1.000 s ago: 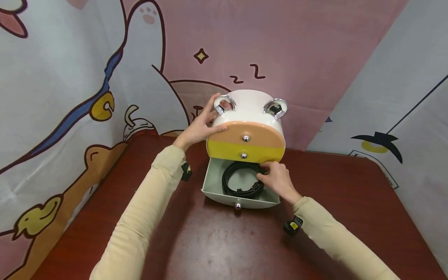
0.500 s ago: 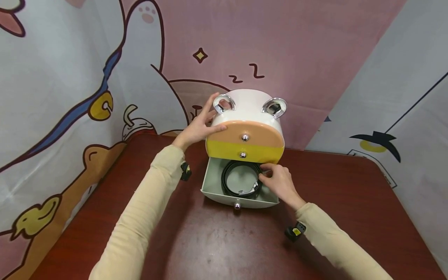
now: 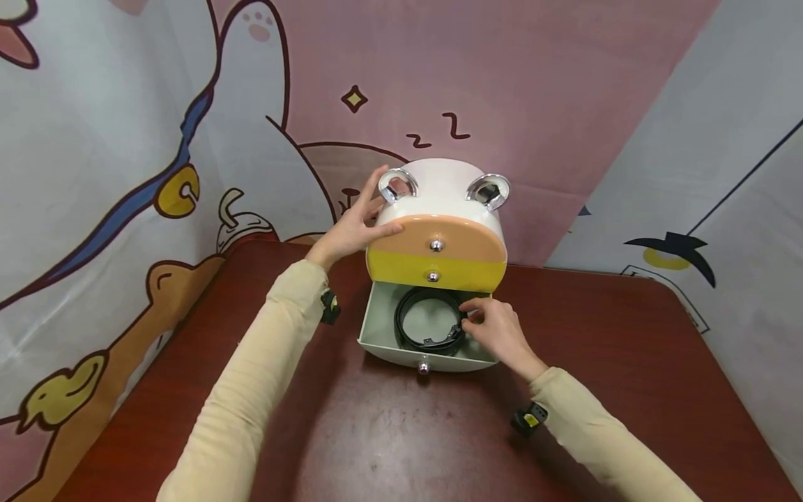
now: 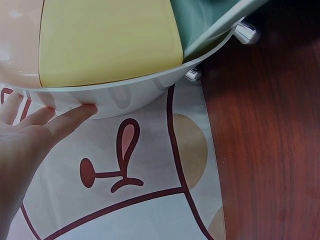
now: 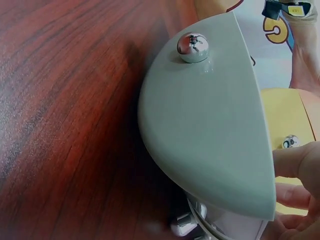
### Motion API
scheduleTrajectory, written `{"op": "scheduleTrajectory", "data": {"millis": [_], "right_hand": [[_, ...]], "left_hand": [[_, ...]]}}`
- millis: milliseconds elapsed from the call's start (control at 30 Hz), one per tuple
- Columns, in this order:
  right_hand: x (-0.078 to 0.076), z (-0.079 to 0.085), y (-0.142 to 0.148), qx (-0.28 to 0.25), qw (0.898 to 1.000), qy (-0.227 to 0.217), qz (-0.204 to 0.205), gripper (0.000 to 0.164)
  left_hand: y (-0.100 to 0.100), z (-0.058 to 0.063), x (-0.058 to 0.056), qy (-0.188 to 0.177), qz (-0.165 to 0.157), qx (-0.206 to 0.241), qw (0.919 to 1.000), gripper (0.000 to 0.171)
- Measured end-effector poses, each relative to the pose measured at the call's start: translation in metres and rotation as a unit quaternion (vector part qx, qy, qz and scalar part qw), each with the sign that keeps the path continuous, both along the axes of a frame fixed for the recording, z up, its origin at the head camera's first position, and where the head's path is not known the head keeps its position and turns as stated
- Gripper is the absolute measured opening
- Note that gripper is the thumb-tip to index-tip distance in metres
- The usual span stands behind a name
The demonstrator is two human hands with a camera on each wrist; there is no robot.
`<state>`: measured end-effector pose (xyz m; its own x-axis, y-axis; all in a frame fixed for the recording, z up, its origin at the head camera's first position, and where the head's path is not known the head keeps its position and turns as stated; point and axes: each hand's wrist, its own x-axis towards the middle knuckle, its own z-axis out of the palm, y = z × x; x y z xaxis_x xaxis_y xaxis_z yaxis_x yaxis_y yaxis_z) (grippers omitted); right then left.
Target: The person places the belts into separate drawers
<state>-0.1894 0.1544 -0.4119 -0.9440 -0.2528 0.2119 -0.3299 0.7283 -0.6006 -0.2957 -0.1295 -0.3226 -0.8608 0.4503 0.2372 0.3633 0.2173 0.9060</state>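
Note:
A small cabinet [image 3: 444, 192] with a white shell and two chrome rings stands on the table. Its sage-green bottom drawer [image 3: 376, 322] is pulled out. In that drawer lies a coiled black belt [image 3: 401, 322], its buckle [image 3: 442, 340] toward the front. My right hand [image 3: 498, 331] reaches in from the right, thumb and index finger pinching the coil's right edge. My left hand [image 3: 348, 237] steadies the cabinet's left side, thumb on the orange top drawer [image 3: 439, 233]. In the left wrist view its fingers [image 4: 70, 120] lie straight against the white shell.
The yellow middle drawer [image 3: 401, 268] is closed above the belt. A chrome knob [image 3: 424, 367] sticks out from the green drawer's front. Behind the red-brown table [image 3: 389, 432] hangs a printed cloth [image 3: 502, 84] with cartoon figures.
The coil has turned a little, so its buckle shows more at the front. My right fingers have shifted slightly lower along its edge. My left hand stays on the cabinet.

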Motion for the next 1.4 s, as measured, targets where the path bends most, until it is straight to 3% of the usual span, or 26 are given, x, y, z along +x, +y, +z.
{"op": "scheduleTrajectory", "data": {"millis": [200,533,767,900,1233,1400], "right_hand": [[0.001,0.002,0.001,0.002,1.0,-0.012,0.025,0.019],[0.012,0.006,0.004,-0.031,0.992,-0.041,0.116,0.024],[0.02,0.01,-0.003,-0.065,0.984,-0.036,0.162,0.021],[0.025,0.011,-0.006,-0.074,0.979,-0.036,0.189,0.02],[0.035,0.009,-0.007,-0.081,0.978,-0.035,0.188,0.018],[0.042,0.01,-0.01,-0.085,0.974,-0.043,0.207,0.019]], "left_hand": [[0.001,0.0,0.001,0.004,-0.002,0.007,1.0,0.097],[0.0,-0.005,-0.003,0.022,0.003,0.0,0.9998,0.098],[0.002,0.016,0.018,0.007,-0.006,-0.009,0.9999,0.098],[0.001,0.019,0.021,0.008,0.002,-0.018,0.9998,0.097],[0.001,0.019,0.022,0.007,0.005,-0.023,0.9997,0.098],[0.001,0.019,0.022,0.008,0.004,-0.019,0.9998,0.097]]}}
